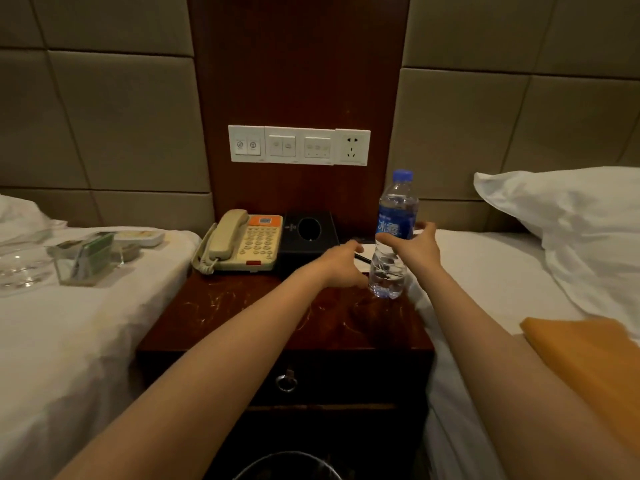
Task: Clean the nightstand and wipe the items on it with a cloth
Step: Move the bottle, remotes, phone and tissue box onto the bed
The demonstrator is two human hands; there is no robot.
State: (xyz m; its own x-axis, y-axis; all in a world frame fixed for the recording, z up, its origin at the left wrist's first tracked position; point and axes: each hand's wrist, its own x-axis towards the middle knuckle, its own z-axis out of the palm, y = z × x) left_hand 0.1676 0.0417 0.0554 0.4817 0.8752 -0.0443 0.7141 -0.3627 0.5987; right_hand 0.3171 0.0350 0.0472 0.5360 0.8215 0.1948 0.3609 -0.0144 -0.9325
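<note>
A dark wooden nightstand (242, 317) stands between two beds. My right hand (414, 247) grips a clear water bottle (394, 216) with a blue label and cap around its middle; the bottle leans slightly, its base at the nightstand's right edge. My left hand (341, 266) reaches palm down beside the bottle's base, over a white notepad (367, 252) with a black pen (363, 259) on it; its fingers look relaxed and hold nothing. A beige telephone (242, 244) and a black tissue box (308, 233) sit at the back. An orange cloth (588, 358) lies on the right bed.
On the left bed (69, 341) lie a glass dish (17, 268), a clear acrylic card holder (86, 261) and a small white tray (142, 237). A pillow (571, 220) is on the right bed. A switch panel (299, 145) is on the wall. A bin (287, 467) stands below the drawer.
</note>
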